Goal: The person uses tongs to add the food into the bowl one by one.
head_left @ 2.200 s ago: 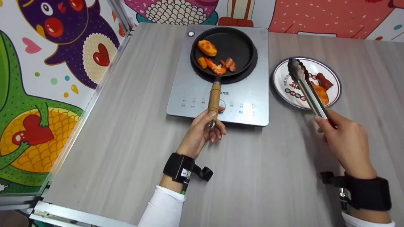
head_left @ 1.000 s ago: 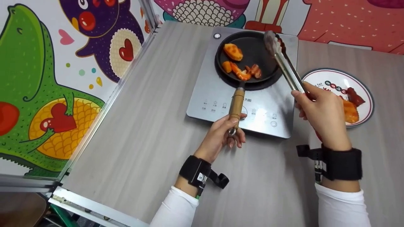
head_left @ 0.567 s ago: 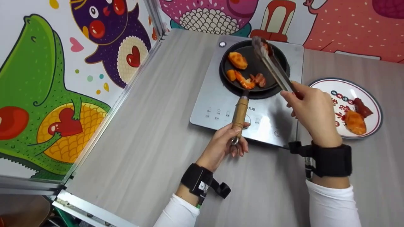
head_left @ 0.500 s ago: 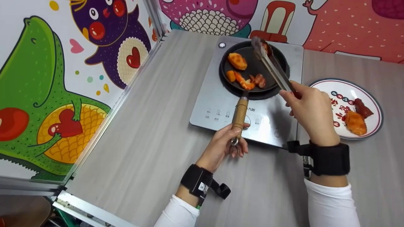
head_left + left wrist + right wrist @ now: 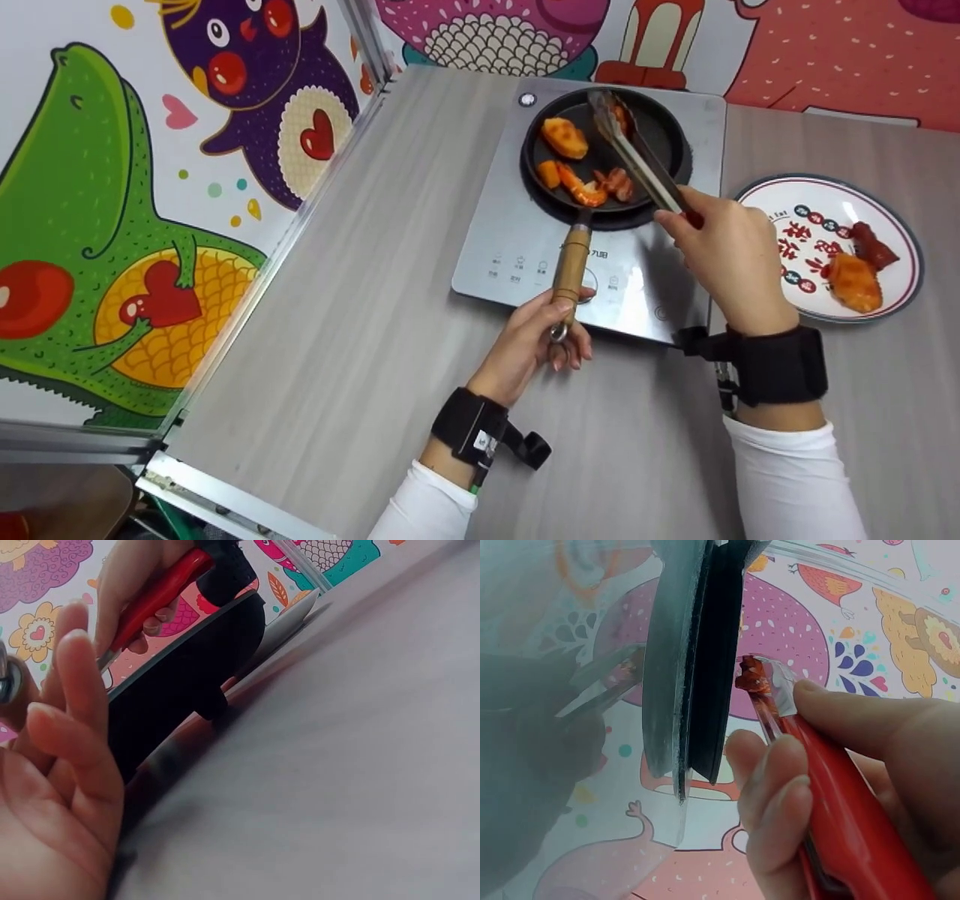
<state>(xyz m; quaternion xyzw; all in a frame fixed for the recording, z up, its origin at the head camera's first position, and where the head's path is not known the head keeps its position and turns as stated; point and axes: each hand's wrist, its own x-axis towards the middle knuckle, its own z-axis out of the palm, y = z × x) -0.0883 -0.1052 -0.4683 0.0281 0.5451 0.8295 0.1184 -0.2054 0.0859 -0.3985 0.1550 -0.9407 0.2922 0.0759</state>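
My left hand (image 5: 525, 337) grips the end of the bamboo-like handle (image 5: 572, 262) of a black frying pan (image 5: 660, 124). My right hand (image 5: 739, 255) holds metal tongs (image 5: 637, 161), whose red grips (image 5: 847, 802) show in the right wrist view. Between the tong tips is a reddish-brown piece of food (image 5: 754, 675), over the far part of the pan. In the pan lie a shrimp (image 5: 583, 187), a curled reddish piece (image 5: 619, 184), a small orange chunk (image 5: 548, 173) and a larger orange-yellow piece (image 5: 565, 138). Whether the held piece touches the pan cannot be told.
Under the pan is a silver induction cooker (image 5: 502, 232). To its right stands a white plate (image 5: 787, 210) with a dark red piece (image 5: 872, 246) and an orange piece (image 5: 855, 281) of food. A cartoon wall (image 5: 180, 225) bounds the grey table (image 5: 337, 300) at left and back.
My right hand has carried the tongs from above the plate leftward over the pan, and the tips are slightly lower now. The left hand keeps its grip; the head view has shifted.
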